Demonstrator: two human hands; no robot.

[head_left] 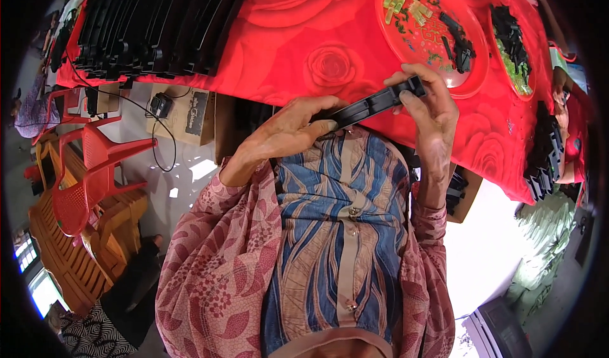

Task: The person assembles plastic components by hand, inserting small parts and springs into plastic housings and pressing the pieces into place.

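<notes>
A long, narrow black plastic piece [370, 107] is held between my two hands, just off the near edge of the red-covered table. It tilts, with its right end higher in the view. My left hand [288, 130] is closed on the left end, thumb along the near side. At the other end, my right hand [434, 107] grips with thumb in front and fingers behind, close to a square block-like end. Beyond my right hand lies a round red tray [471, 79] with small black parts and clear yellowish pieces.
Many long black strips [152, 31] lie in rows at the table's far left. Another red tray [528, 94] with black parts stands at the right, near another person's hand [559, 82]. Red plastic chairs [95, 174], a wooden bench [63, 250] and a cardboard box [181, 117] are at left.
</notes>
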